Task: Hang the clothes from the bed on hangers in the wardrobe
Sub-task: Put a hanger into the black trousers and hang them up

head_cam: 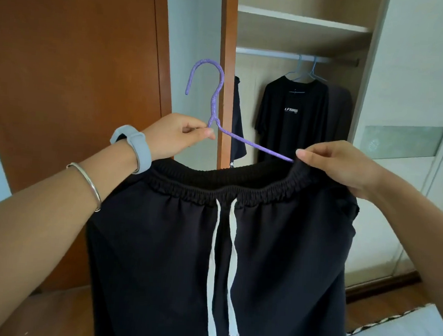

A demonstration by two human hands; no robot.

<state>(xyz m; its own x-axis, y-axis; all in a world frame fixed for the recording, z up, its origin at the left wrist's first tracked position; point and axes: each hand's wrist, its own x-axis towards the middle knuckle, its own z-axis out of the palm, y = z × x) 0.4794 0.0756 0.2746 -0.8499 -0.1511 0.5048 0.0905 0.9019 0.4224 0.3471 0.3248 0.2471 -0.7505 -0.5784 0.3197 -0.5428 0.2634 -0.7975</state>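
Purple hanger (256,144) pinched in left hand (170,138) grip | right hand (338,163) grip pinches black shorts (262,249) waistband

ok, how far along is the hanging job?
Done: a black T-shirt hangs on the wardrobe rail. In hand: the left hand pinches the purple hanger at its neck; the right hand pinches the waistband of the black shorts, where one hanger arm enters. Left: seat the shorts and hook the hanger on the rail. The bed is mostly out of view.
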